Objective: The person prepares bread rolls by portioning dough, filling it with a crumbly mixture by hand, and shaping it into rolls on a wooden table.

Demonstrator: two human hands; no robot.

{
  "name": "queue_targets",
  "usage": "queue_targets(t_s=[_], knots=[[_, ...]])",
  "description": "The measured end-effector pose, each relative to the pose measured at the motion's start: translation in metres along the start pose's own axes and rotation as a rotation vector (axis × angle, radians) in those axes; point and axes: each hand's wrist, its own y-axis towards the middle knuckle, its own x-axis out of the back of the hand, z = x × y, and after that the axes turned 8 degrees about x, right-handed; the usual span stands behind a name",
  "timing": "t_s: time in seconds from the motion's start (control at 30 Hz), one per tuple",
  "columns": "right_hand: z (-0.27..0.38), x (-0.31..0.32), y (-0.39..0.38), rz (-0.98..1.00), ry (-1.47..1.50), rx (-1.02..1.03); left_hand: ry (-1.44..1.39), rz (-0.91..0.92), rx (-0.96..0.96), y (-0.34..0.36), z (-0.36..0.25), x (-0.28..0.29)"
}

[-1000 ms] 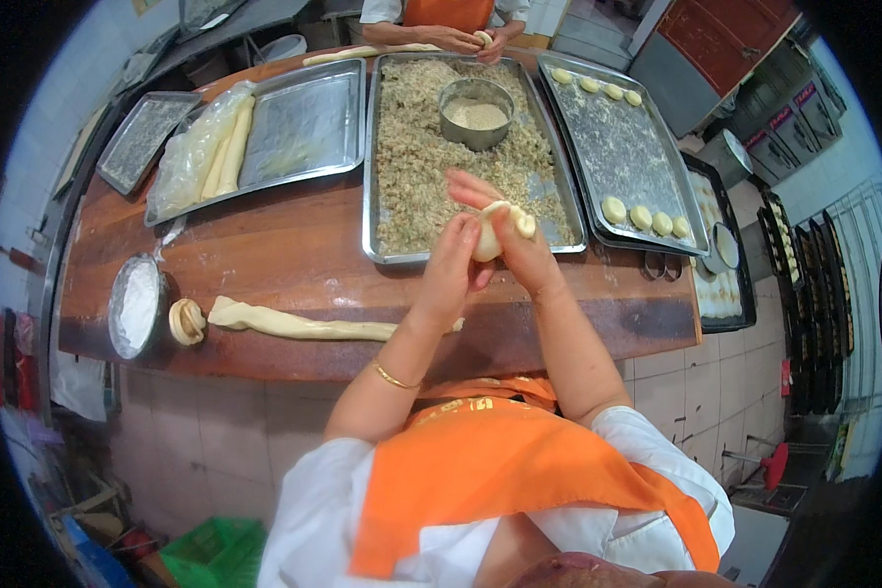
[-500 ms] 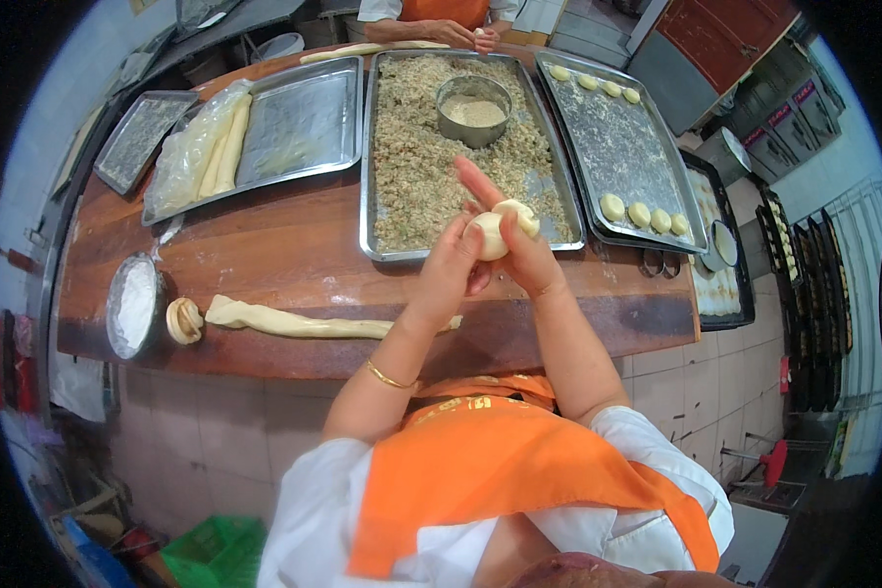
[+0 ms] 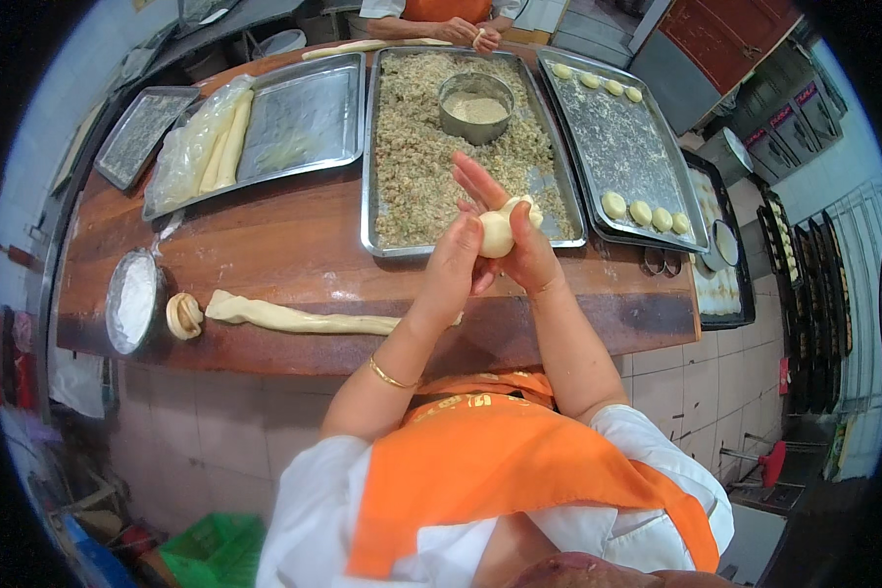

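A pale, smooth dough ball [image 3: 497, 235] with a pinched, gathered end is held between my two hands, above the near edge of the filling tray [image 3: 402, 252]. My left hand [image 3: 458, 247] closes around its left side, some fingers stretched out beyond it. My right hand [image 3: 532, 257] grips the ball's right side, thumb against the gathered end. Crumbly filling [image 3: 421, 147] covers most of the tray, and a round metal bowl [image 3: 475, 110] of pale crumbs stands in it. Left of my forearms lies a long dough strip [image 3: 304, 318] on the wooden table.
At the left stand a bowl of white flour [image 3: 135, 306] and a coiled dough piece [image 3: 183, 317]. Another tray [image 3: 304, 118] holds dough rolls [image 3: 224, 147] under plastic. A floured tray [image 3: 622, 132] at right carries several dough balls [image 3: 640, 214]. Across the table, a co-worker's hands [image 3: 465, 34] handle something small.
The dough ball has turned slightly between my hands, its gathered end now tilted more upward. My right thumb has shifted up. The co-worker's hands have moved a little.
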Motion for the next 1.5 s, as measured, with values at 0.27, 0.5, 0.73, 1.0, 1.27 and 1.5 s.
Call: queue_targets(t_s=[0.27, 0.5, 0.73, 1.0, 1.27, 1.5], knots=[[-0.015, 0.028, 0.004, 0.205, -0.011, -0.149, 0.285, -0.453, -0.595, 0.022, 0.024, -0.027], [0.008, 0.006, 0.002, 0.15, 0.127, -0.106, 0.249, 0.026, -0.058, 0.001, 0.002, 0.01], [-0.002, 0.013, 0.002, 0.099, 0.14, -0.211, 0.418, -0.352, -0.506, 0.016, 0.029, -0.016], [-0.016, 0.036, 0.0, 0.27, 0.106, -0.15, 0.452, -0.143, -0.245, 0.007, 0.024, 0.014], [-0.001, 0.013, -0.002, 0.081, 0.302, -0.308, 0.207, -0.045, 0.018, -0.001, 0.014, 0.02], [-0.008, 0.019, -0.002, 0.03, 0.26, -0.468, 0.275, -0.168, -0.193, 0.003, 0.03, 0.012]])
